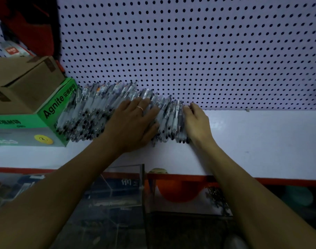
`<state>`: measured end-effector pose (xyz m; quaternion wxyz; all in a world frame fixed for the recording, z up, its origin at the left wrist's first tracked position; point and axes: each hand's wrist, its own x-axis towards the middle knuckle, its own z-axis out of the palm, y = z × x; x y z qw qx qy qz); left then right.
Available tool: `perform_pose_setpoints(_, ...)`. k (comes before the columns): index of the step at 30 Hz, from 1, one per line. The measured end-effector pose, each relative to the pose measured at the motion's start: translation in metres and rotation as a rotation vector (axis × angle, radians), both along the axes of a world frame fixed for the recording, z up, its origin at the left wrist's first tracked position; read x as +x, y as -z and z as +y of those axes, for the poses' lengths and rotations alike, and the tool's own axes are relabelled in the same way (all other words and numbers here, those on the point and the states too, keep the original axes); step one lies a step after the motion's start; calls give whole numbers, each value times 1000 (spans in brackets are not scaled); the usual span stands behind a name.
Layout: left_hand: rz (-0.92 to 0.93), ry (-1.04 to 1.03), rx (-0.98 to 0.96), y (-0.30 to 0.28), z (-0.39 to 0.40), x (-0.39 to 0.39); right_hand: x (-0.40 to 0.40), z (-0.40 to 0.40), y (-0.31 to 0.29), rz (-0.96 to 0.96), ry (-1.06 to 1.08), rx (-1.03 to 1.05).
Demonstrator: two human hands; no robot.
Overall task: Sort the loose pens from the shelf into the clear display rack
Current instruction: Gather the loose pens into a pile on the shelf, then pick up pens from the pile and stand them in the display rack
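A heap of loose clear-barrelled pens [92,112] lies on the white shelf [261,141], leaning against a green box and the pegboard. My left hand [133,123], a ring on one finger, lies flat on the middle of the heap with its fingers straight. At the heap's right end my right hand [196,123] presses its fingers against the outermost pens [173,121]. Below the shelf's front edge stands the clear display rack [124,186], partly hidden by my left forearm.
A green box marked Agnite [28,123] sits at the left with a cardboard box [22,83] on top. The pegboard wall [189,51] backs the shelf. The shelf's red front edge [279,181] runs across; dim goods lie below.
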<state>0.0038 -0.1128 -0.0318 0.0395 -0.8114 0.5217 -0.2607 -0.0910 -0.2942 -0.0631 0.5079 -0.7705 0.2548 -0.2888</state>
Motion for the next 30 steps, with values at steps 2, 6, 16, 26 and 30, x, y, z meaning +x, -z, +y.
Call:
perform_pose_setpoints(2, 18, 7, 5, -1, 1, -1, 1, 1, 2, 23, -6, -8)
perform_pose_setpoints(6, 32, -1, 47, -1, 3, -3, 2, 4, -1, 44, 48, 24)
perform_pose_setpoints(16, 39, 22, 5, -3, 4, -3, 22, 2, 5, 4, 112, -55)
perform_pose_setpoints(26, 83, 43, 7, -8, 2, -9, -8, -11, -14, 90, 8, 104)
perform_pose_setpoints(30, 181, 119, -53, -26, -16, -26, -31, -20, -7, 120, 42, 33)
